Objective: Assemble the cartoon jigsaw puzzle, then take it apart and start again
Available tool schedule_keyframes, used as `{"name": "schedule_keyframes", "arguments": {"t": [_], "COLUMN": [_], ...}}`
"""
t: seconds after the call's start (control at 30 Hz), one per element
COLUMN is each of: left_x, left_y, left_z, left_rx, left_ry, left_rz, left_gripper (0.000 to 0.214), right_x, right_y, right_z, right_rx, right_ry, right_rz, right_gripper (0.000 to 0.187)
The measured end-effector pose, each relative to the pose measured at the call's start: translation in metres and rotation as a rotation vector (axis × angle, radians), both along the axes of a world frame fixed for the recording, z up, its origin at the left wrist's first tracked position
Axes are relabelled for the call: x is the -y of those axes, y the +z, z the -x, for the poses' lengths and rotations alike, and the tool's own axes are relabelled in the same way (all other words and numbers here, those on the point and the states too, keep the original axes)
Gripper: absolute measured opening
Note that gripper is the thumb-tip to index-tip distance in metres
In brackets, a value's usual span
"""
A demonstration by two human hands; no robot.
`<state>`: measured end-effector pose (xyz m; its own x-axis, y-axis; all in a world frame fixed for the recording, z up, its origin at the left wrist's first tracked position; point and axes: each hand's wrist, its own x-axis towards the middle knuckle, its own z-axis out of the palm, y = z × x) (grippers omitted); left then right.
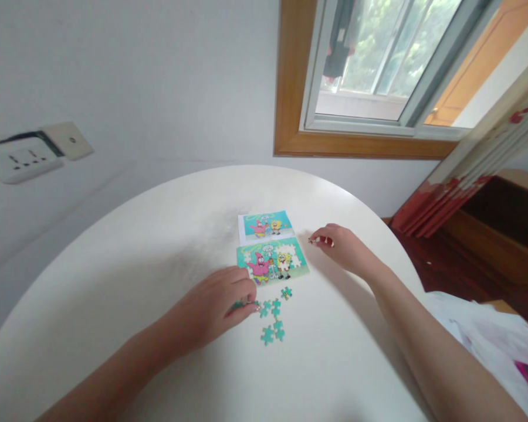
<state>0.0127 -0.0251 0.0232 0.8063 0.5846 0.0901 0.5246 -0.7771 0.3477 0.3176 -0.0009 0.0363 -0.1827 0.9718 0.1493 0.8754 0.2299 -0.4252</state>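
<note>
A small cartoon jigsaw puzzle (273,261) lies partly filled in on a round white table (158,246). Just behind it lies a picture card (265,225) showing the same image. Several loose teal pieces (273,322) lie in front of the puzzle. My left hand (222,305) rests on the table beside them, its fingertips pinched on a teal puzzle piece (237,305). My right hand (338,246) lies to the right of the puzzle with its fingers curled together; whether it holds anything is unclear.
A white wall carries a power socket (22,161) and a cable outlet plate (68,139) at the left. A wood-framed window (369,76) is behind the table. A curtain (475,170) and dark wooden furniture (501,234) stand at the right.
</note>
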Motion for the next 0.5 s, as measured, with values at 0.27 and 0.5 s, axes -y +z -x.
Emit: {"name": "schedule_keyframes", "arguments": {"t": [0.27,0.5], "left_x": [-0.004,-0.007], "left_y": [0.001,-0.002], "left_z": [0.003,0.007], "left_rx": [0.002,0.018], "left_ry": [0.046,0.049], "left_rz": [-0.014,-0.038], "left_gripper": [0.020,0.021], "right_x": [-0.015,-0.019], "right_y": [-0.028,-0.039], "right_z": [-0.003,0.002], "right_rx": [0.004,-0.033], "right_ry": [-0.184,-0.265], "right_rz": [0.050,-0.009], "right_gripper": [0.027,0.018]}}
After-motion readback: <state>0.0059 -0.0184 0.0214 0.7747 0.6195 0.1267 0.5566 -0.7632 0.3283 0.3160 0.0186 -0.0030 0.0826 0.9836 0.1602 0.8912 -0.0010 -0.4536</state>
